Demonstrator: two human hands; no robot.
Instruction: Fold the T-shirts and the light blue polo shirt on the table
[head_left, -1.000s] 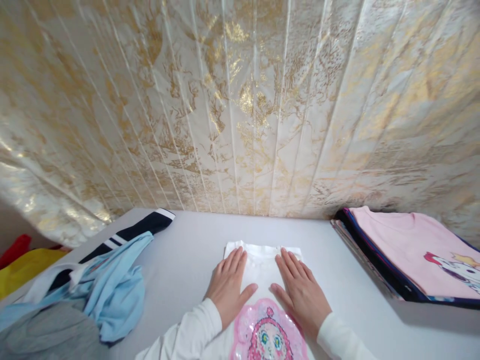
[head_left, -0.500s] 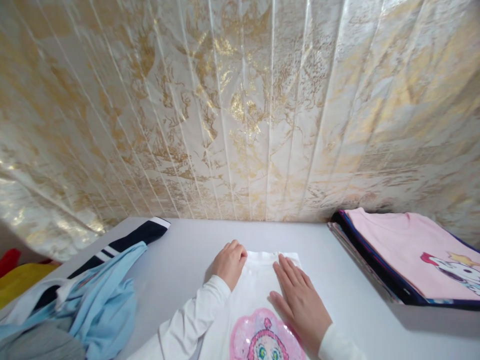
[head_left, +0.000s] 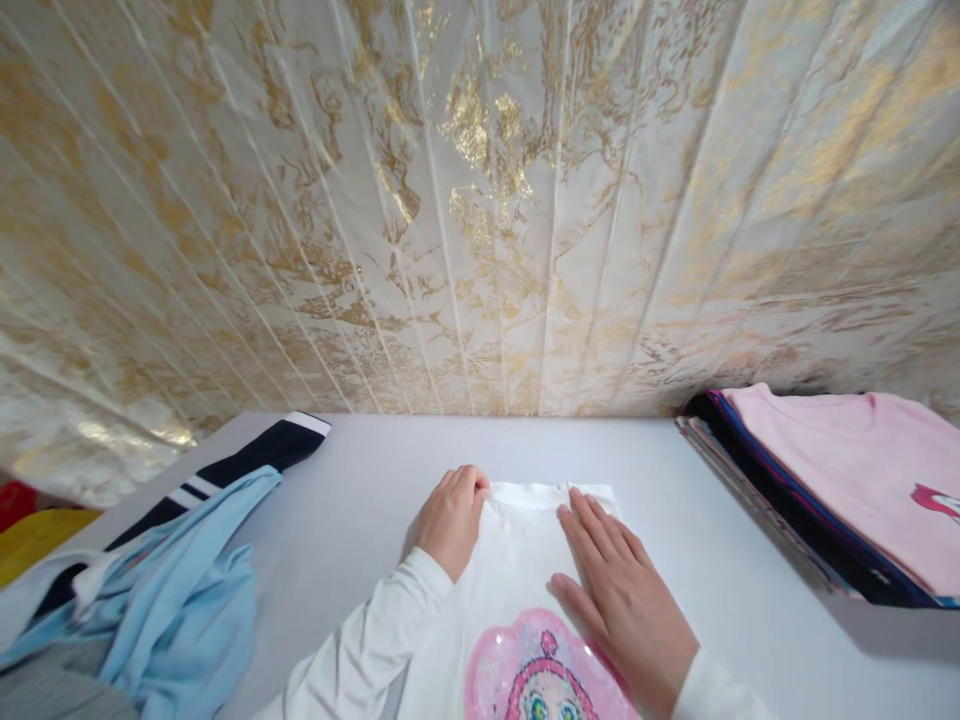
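A white T-shirt (head_left: 517,565) with a pink cartoon patch (head_left: 551,670) lies on the table, its neckline edge facing away from me. At its far left corner, my left hand (head_left: 450,520) is closed, fingers curled on the edge of the cloth. My right hand (head_left: 622,590) rests flat on the right part of the shirt, fingers stretched toward the top edge and thumb apart. The patch's lower part is cut off by the frame's bottom edge.
On the right stands a stack of folded clothes topped by a pink shirt (head_left: 840,450). Loose light blue clothing (head_left: 187,610), a navy striped garment (head_left: 247,455) and grey cloth (head_left: 60,680) lie at left. A gold-patterned curtain (head_left: 487,250) hangs behind the white table (head_left: 360,480).
My view has shifted a little, so the stack sits further right and the loose clothes further left. Both hands keep nearly the same places on the shirt.
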